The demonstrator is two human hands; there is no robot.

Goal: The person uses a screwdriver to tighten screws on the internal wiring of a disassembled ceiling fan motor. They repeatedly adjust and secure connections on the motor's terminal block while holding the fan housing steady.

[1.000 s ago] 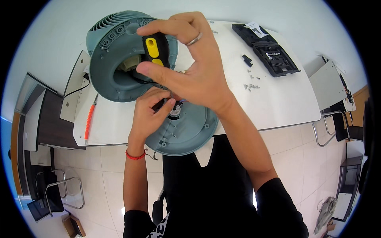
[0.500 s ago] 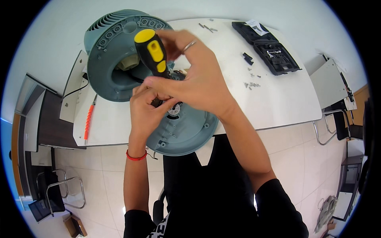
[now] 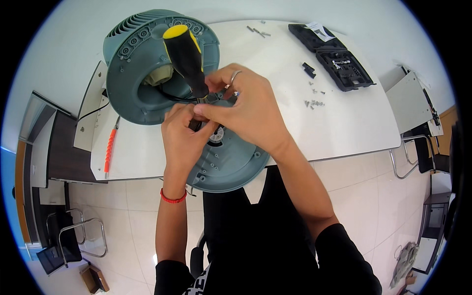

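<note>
Over the round grey-green base plate (image 3: 223,173) at the white table's (image 3: 344,130) near edge, has both hands close together; with the left hand (image 3: 183,140), pinches a small black part (image 3: 195,124) between thumb and fingers; with the right hand (image 3: 253,110), curves thumb and fingers around the shank of a black-and-yellow screwdriver (image 3: 186,55), cannot tell whether gripping; holds it handle up, tilted, with the tip hidden, before the louvred housing (image 3: 130,98), well left of loose screws (image 3: 313,104) and the open black tool case (image 3: 344,71)

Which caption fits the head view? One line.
Left hand and right hand meet at a yellow-capped screwdriver over a round cover.
</note>
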